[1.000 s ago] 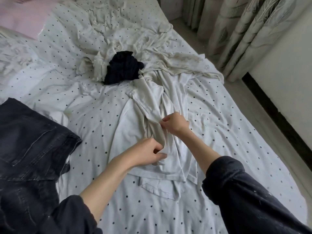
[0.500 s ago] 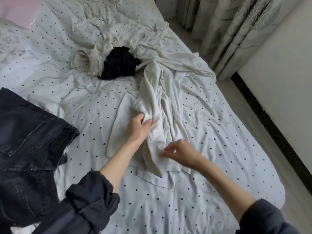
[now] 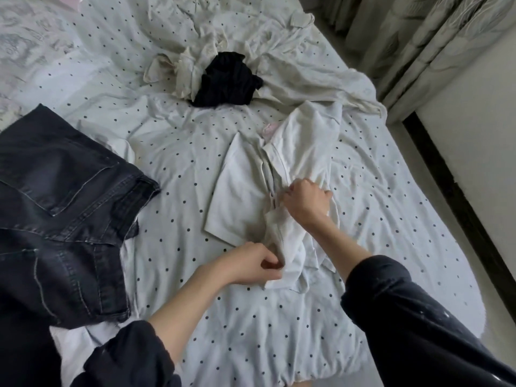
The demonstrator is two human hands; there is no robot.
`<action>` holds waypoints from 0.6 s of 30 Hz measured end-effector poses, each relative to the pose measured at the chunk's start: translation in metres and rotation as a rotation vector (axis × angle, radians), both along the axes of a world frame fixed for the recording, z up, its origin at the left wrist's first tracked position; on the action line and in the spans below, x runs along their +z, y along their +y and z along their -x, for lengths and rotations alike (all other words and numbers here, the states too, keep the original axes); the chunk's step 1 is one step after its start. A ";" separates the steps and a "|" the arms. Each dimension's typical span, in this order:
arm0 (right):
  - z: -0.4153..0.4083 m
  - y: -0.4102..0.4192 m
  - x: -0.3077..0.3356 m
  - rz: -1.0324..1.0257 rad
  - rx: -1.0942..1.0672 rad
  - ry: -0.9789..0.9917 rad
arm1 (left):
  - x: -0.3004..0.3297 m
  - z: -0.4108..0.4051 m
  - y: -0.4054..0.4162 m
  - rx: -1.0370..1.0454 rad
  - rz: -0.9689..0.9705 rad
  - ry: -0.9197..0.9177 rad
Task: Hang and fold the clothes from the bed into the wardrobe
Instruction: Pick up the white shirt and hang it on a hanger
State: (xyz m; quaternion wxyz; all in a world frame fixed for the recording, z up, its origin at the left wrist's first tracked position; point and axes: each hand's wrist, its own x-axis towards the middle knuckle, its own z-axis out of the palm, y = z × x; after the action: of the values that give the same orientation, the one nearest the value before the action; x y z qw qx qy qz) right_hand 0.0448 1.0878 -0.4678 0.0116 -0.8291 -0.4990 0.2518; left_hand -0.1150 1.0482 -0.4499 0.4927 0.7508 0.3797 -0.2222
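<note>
A white shirt lies bunched in the middle of the bed, which has a dotted sheet. My right hand grips a gathered fold of the shirt near its middle. My left hand pinches the shirt's near hem edge. Dark jeans lie spread at the left of the bed. Farther back sits a crumpled black garment, with cream-coloured clothes heaped around it.
Patterned curtains hang at the right, past the bed's edge. A strip of floor and a dark skirting board run along a white wall at the right. A patterned pillow lies at the far left.
The shirt has been drawn off the far heap and bunched shorter. My left hand moved from its middle to the near hem. My right hand moved up and gripped the middle fold.
</note>
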 end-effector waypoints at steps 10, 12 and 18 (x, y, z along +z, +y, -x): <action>-0.042 -0.082 0.061 -0.188 -0.155 0.481 | 0.049 -0.049 0.041 -0.083 -0.656 -0.233; -0.052 -0.114 0.090 -0.220 -0.154 0.503 | 0.067 -0.078 0.031 -0.301 -0.677 -0.270; -0.096 -0.259 0.174 -0.415 -0.457 0.479 | 0.146 -0.157 -0.051 -0.514 -0.702 -0.501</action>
State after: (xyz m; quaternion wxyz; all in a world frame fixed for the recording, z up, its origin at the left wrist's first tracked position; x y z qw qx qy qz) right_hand 0.1410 0.8289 -0.2942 0.3509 -0.8166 -0.3248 0.3231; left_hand 0.0422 0.9968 -0.3035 0.2155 0.9709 0.1041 -0.0080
